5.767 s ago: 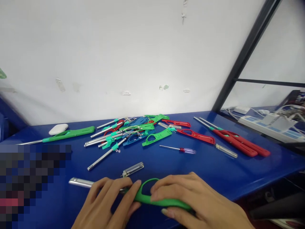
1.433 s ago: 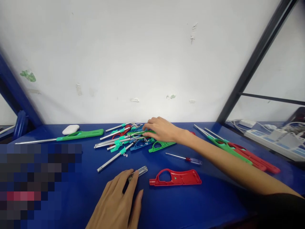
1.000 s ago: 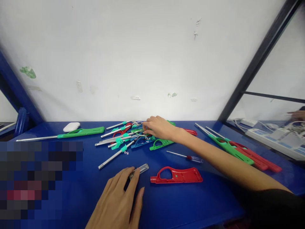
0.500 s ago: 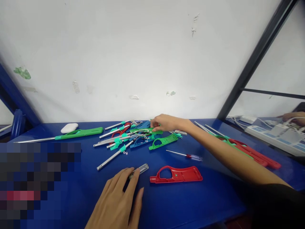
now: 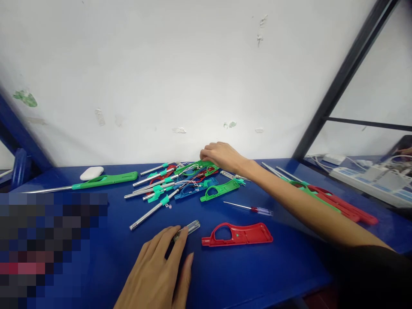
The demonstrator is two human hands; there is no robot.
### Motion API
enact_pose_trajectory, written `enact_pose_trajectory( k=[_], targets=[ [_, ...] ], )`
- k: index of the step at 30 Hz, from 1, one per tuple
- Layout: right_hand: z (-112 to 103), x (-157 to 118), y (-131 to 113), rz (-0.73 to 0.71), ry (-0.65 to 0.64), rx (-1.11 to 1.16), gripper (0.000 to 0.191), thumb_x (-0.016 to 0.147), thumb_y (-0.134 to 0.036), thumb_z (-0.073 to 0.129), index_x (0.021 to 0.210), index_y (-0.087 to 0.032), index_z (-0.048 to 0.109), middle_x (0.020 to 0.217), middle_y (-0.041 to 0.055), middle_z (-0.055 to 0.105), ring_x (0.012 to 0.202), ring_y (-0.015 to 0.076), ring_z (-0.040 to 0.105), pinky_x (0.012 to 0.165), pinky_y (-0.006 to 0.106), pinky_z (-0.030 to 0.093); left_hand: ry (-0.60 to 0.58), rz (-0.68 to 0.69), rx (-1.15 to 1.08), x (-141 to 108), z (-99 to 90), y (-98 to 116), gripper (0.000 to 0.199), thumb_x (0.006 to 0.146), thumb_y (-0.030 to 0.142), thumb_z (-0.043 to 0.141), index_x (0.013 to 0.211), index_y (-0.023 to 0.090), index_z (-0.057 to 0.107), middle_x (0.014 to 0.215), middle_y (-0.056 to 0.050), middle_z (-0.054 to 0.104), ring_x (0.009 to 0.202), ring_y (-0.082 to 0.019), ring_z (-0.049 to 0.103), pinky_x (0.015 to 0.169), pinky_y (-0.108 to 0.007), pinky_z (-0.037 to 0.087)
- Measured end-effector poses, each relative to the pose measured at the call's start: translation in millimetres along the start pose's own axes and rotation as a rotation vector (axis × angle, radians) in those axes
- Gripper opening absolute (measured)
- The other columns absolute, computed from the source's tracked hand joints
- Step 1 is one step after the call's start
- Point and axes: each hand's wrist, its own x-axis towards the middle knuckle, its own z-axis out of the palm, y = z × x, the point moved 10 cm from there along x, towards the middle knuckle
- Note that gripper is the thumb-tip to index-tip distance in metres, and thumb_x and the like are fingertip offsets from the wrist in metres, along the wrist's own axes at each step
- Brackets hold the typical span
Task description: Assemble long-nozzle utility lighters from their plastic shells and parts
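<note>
My left hand [image 5: 156, 266] lies on the blue table, fingers outstretched and spread, the fingertips over a clear plastic lighter fuel tank [image 5: 192, 227]. My right hand [image 5: 222, 154] reaches to the pile at the back, its fingers closed on the end of a green lighter casing [image 5: 206, 164] tilted up from the pile. Beneath it lie red and blue casings and metal lighter tubes [image 5: 149, 215] with teal ends and thin wires. Closer to me are a green casing half [image 5: 222, 189], a screwdriver [image 5: 262, 210] and a red casing half [image 5: 254, 234].
A whole green long-nosed lighter [image 5: 109, 179] lies at left beside a white rounded case [image 5: 92, 173]. Red and green lighters [image 5: 341, 204] rest at right. Beyond the dark post [image 5: 334, 90] is a power strip [image 5: 370, 184]. A white wall [image 5: 193, 77] backs the table.
My right hand has risen slightly, and the green casing in it now tilts upward off the pile, uncovering red and blue parts. My left hand has stayed in place.
</note>
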Motion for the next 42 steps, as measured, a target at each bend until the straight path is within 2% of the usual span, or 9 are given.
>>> enact_pose_trajectory(
  k=[4,8,14,22,27,33,36,39,42],
  targets=[
    [-15,-2,-2,-0.019,0.093,-0.03,0.031,0.106,-0.036,0.07,0.133,-0.02,0.069,0.139,0.0111,0.068,0.122,0.0283,0.069,0.104,0.053,0.059,-0.014,0.002,-0.004,-1,0.2,-1,0.04,0.111,0.033,0.035,0.139,0.016,0.058,0.12,-0.015,0.082,0.103,-0.029,0.084,0.079,-0.045,0.072],
    [-19,-3,4,-0.034,0.108,0.023,0.03,0.106,-0.036,0.07,0.131,-0.019,0.069,0.138,0.0109,0.069,0.121,0.0281,0.069,0.103,0.052,0.059,0.009,-0.005,0.002,-2,-1.9,-3,0.039,0.111,0.033,0.035,0.138,0.016,0.058,0.119,-0.014,0.082,0.102,-0.028,0.084,0.078,-0.043,0.072],
    [-5,-3,14,-0.047,-0.037,0.247,0.03,0.106,-0.037,0.07,0.129,-0.018,0.069,0.128,0.0095,0.072,0.108,0.0245,0.073,0.093,0.046,0.063,-0.007,-0.013,-0.022,-3,-0.9,-7,0.039,0.11,0.033,0.039,0.139,0.016,0.059,0.122,-0.014,0.081,0.105,-0.029,0.083,0.082,-0.044,0.072],
    [19,-10,24,-0.028,-0.249,0.55,0.032,0.106,-0.039,0.07,0.129,-0.017,0.069,0.126,0.0094,0.072,0.105,0.0239,0.074,0.09,0.045,0.064,-0.012,-0.012,-0.034,-3,1.0,-4,0.04,0.11,0.035,0.04,0.139,0.017,0.061,0.124,-0.013,0.081,0.107,-0.029,0.082,0.084,-0.043,0.071],
    [23,-15,31,-0.012,-0.289,0.676,0.033,0.106,-0.039,0.069,0.13,-0.017,0.068,0.128,0.0097,0.072,0.107,0.0247,0.073,0.092,0.046,0.063,-0.011,-0.022,-0.041,-4,4.7,-5,0.04,0.11,0.034,0.04,0.141,0.017,0.06,0.124,-0.013,0.081,0.106,-0.028,0.082,0.084,-0.043,0.071],
    [21,-19,39,0.004,-0.292,0.774,0.032,0.106,-0.04,0.069,0.129,-0.017,0.069,0.126,0.0095,0.073,0.105,0.0241,0.073,0.091,0.046,0.063,-0.041,-0.086,-0.123,-11,9.6,-11,0.044,0.109,0.037,0.045,0.149,0.024,0.056,0.131,-0.01,0.078,0.113,-0.028,0.08,0.09,-0.042,0.07],
    [17,-21,40,0.007,-0.29,0.819,0.032,0.106,-0.04,0.069,0.127,-0.017,0.069,0.126,0.0094,0.073,0.106,0.0241,0.073,0.092,0.046,0.063,-0.036,-0.122,-0.093,-11,7.4,-14,0.046,0.108,0.035,0.045,0.151,0.024,0.054,0.139,-0.015,0.073,0.115,-0.031,0.079,0.088,-0.046,0.071],
    [10,-22,41,0.016,-0.287,0.856,0.031,0.107,-0.041,0.069,0.126,-0.017,0.07,0.123,0.0088,0.073,0.103,0.0233,0.074,0.09,0.044,0.064,-0.016,-0.137,-0.063,-10,4.8,-15,0.045,0.107,0.034,0.047,0.15,0.022,0.054,0.149,-0.022,0.06,0.118,-0.035,0.078,0.086,-0.05,0.07],
    [2,-22,43,0.025,-0.271,0.887,0.03,0.107,-0.042,0.068,0.123,-0.016,0.07,0.118,0.0079,0.074,0.098,0.0217,0.074,0.086,0.042,0.064,-0.02,-0.13,-0.066,-9,5.9,-14,0.044,0.105,0.031,0.05,0.149,0.023,0.054,0.154,-0.024,0.051,0.124,-0.039,0.074,0.088,-0.055,0.069]
  ],
)
